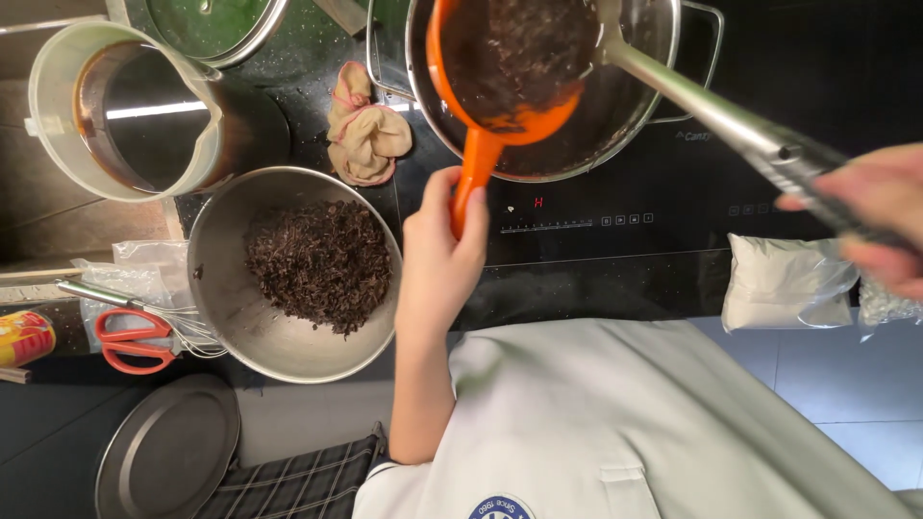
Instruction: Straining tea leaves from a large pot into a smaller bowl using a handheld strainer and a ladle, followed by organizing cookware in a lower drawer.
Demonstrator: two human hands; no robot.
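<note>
Two hands work the steel pot (635, 106) at twelve o'clock: left hand (440, 255) grips the orange strainer (510, 67) of dark leaves, right hand (880, 216) grips a steel ladle handle (731, 120). Straining seems underway; emptying into the bowl (226, 288) needs steadiness.

The left hand (437, 255) grips the handle of an orange strainer (505, 67) loaded with dark wet leaves, held over a steel pot (615, 106) on a black induction hob (615, 250). The right hand (880, 216) holds a long steel handle (731, 120), probably a ladle, reaching into the pot. Just left, a steel bowl (226, 279) holds more dark leaves beside red scissors (130, 338).
</note>
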